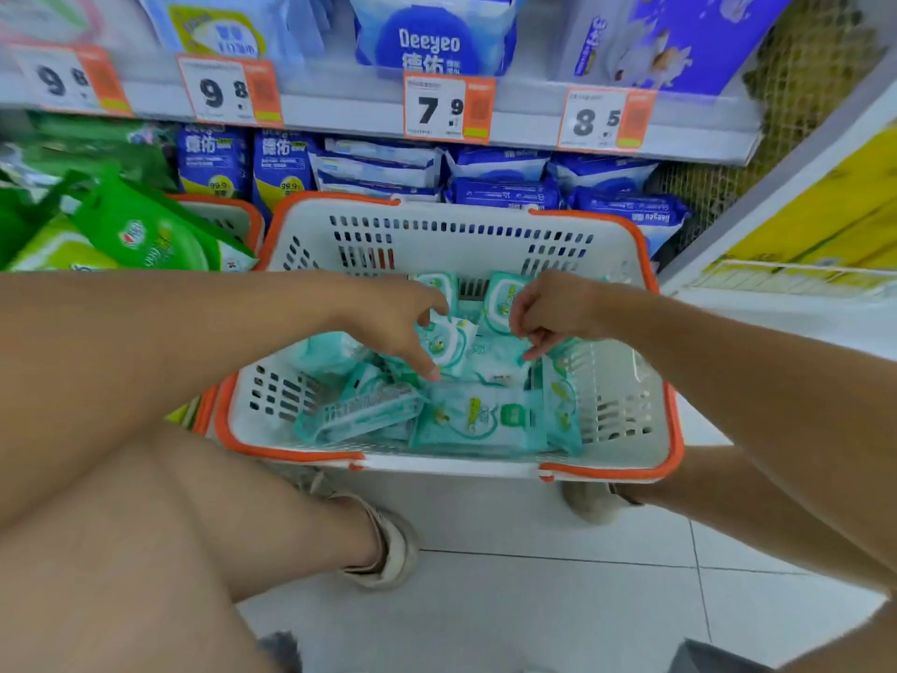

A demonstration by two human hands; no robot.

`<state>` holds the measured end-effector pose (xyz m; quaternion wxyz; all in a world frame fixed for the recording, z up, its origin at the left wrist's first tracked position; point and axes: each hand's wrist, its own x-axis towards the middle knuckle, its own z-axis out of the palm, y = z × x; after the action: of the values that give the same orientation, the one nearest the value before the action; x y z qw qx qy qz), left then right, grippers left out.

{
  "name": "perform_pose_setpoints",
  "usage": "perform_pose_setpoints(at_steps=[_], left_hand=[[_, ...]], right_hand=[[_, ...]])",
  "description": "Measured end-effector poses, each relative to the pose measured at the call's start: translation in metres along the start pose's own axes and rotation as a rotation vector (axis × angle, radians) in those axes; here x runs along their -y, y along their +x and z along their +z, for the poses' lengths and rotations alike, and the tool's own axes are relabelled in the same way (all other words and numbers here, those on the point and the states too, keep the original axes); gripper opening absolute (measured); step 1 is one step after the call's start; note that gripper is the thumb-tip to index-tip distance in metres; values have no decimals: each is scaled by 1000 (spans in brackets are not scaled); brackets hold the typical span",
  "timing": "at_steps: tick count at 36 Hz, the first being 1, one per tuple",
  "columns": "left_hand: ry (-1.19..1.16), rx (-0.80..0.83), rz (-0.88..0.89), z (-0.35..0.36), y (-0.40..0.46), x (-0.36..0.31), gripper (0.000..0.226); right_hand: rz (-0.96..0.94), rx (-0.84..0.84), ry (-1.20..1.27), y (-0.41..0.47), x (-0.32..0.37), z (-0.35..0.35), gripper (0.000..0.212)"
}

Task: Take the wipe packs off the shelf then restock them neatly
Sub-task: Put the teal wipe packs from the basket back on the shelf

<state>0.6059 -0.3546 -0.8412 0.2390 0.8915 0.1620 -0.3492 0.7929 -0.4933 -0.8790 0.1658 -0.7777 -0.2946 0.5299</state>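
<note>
Small teal wipe packs [478, 420] with white and green labels lie jumbled in a white basket with an orange rim [675, 420], some flat, some tilted on edge against each other. One pack [563, 410] stands on edge against the basket's right wall. Another [502, 298] leans upright near the far wall. The shelf [340, 114] behind holds blue packs [505, 179], some upright, some stacked flat.

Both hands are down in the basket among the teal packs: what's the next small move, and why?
Probably close the left hand on the small teal pack under its fingers and lift it out. The right hand is curled above the pile; whether it holds anything is unclear. The teal packs lie jumbled in the basket, so one at a time seems safest.
</note>
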Motion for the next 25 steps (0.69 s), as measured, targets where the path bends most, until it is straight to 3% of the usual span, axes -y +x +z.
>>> perform_pose_setpoints(at_steps=[1, 4, 7, 10, 12, 17, 19, 21, 23, 25], left_hand=[[-12, -21, 11, -3, 3, -3, 98], [0, 17, 9, -1, 10, -11, 94], [33, 98, -7, 12, 16, -17, 89], [65, 154, -12, 27, 22, -23, 82], [91, 183, -11, 35, 26, -30, 82], [65, 188, -10, 47, 33, -39, 94], [44, 178, -17, 47, 34, -38, 103], [15, 155, -27, 43, 32, -35, 110], [-48, 112, -48, 35, 30, -30, 100], [-199, 40, -57, 24, 29, -25, 75]], right_hand=[[-33, -4, -42, 0, 6, -5, 25], [24, 30, -507, 8, 1, -7, 9], [231, 194, -704, 14, -39, 12, 84], [305, 282, -527, 14, -73, 39, 102], [302, 196, -336, 16, -75, 51, 100], [190, 159, -320, 24, -60, 78, 70], [172, 179, -104, 19, -56, 81, 55], [32, 266, 87, 13, -43, 66, 42], [-125, 311, 221, 5, -23, 41, 18], [-196, 296, 394, -1, -5, 19, 11]])
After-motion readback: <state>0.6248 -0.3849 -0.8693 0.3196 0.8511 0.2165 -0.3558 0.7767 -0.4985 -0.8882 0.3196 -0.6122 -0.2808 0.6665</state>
